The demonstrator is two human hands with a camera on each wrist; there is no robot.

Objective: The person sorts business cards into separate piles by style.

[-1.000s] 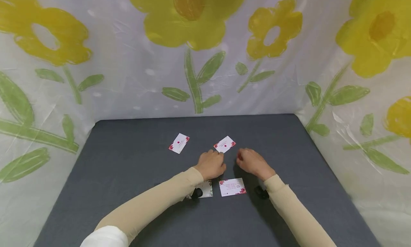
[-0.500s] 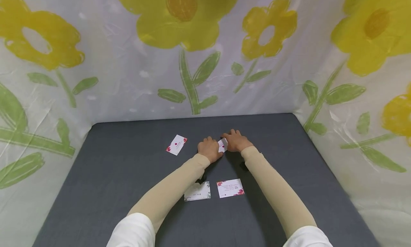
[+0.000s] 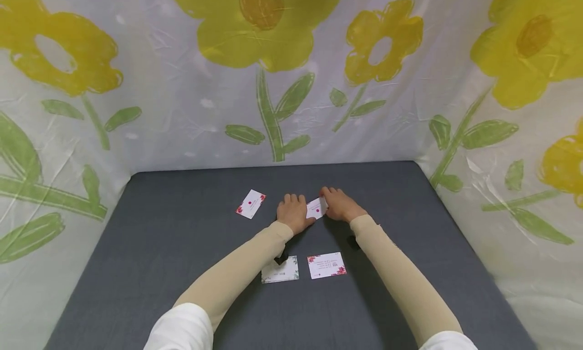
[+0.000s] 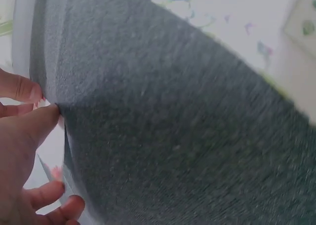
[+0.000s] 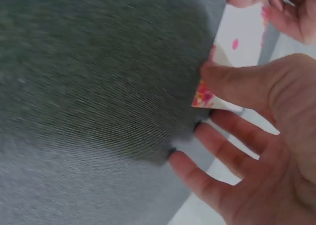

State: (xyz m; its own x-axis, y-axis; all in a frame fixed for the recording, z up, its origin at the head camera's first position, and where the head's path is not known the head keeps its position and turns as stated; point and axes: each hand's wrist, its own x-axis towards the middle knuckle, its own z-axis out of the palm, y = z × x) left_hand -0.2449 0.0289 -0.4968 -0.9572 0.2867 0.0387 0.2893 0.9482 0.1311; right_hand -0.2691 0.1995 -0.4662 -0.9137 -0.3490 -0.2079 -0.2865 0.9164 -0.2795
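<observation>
A small white card (image 3: 316, 208) with red floral corners and a red dot lies between my two hands near the middle of the table. At its left end, my left hand (image 3: 292, 213) holds it between thumb and fingers. My right hand (image 3: 340, 204) pinches the other end; in the right wrist view its thumb (image 5: 237, 84) lies over the floral corner of the card (image 5: 239, 37), with the other fingertips against the dark cloth. Part of the card is covered by the hands.
A similar card (image 3: 251, 204) lies to the left. Nearer the person are a white card with grey-green leaves (image 3: 280, 270), partly under the left wrist's black camera (image 3: 281, 258), and a red-flowered card (image 3: 326, 265). Flower-printed curtains surround the dark table (image 3: 182, 213).
Both hands have reached forward to the right-hand far card and taken hold of its ends. In the last half second the right hand has shifted slightly right, showing more of the card.
</observation>
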